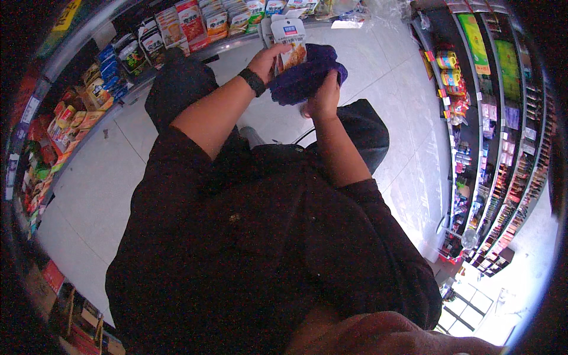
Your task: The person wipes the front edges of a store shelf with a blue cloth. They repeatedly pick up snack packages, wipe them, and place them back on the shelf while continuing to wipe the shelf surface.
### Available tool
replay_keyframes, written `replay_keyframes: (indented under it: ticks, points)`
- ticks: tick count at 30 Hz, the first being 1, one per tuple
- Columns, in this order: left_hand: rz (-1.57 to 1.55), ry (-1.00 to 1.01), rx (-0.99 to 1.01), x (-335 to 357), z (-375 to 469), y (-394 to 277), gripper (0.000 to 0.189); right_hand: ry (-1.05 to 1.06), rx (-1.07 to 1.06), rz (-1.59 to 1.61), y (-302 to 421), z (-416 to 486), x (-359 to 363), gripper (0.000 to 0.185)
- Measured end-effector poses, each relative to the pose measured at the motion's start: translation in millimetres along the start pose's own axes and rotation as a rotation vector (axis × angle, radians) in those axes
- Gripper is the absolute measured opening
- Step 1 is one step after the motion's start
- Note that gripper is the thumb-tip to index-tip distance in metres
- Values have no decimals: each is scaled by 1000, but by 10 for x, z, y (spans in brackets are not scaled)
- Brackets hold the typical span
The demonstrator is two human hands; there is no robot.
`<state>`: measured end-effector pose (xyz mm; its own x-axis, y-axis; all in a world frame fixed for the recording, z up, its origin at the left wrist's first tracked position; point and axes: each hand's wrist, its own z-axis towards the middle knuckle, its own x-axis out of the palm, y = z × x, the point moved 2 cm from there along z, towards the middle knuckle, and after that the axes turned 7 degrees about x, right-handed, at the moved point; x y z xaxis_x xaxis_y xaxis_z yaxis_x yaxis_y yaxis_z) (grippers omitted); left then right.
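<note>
My left hand [266, 62], with a black band on its wrist, grips a white and orange snack packet [289, 42]; at least one more packet sits behind it. My right hand [326, 95] is shut on a bunched purple cloth [297, 82], which is pressed close to the lower part of the packet. Both hands are in front of the shelf edge, above the tiled floor. The fingers of my right hand are partly hidden by the cloth.
A low shelf [224, 43] of upright snack packets curves across the top and left. Tall shelving [477, 133] with many small goods runs along the right. My bent knees flank the pale tiled floor [88, 177]. Clear plastic wrap [386, 11] lies at the top.
</note>
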<state>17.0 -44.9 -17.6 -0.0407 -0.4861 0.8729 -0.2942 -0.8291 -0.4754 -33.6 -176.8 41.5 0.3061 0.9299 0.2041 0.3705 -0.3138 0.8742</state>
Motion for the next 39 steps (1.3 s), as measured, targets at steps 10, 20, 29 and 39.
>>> replay_keyframes:
  ticks: [10, 20, 29, 39]
  points:
    - [417, 83, -86, -61, -14, 42, 45, 94, -79, -637, -306, 271, -208, 41]
    - [655, -72, 171, -407, 204, 154, 37, 118, -21, -553, -232, 215, -115, 27]
    - [625, 63, 238, -95, 92, -64, 41, 116, -122, -506, -104, 39, -35, 31]
    - [78, -3, 32, -266, 171, -358, 31, 5, -220, -565, 172, 37, -188, 25]
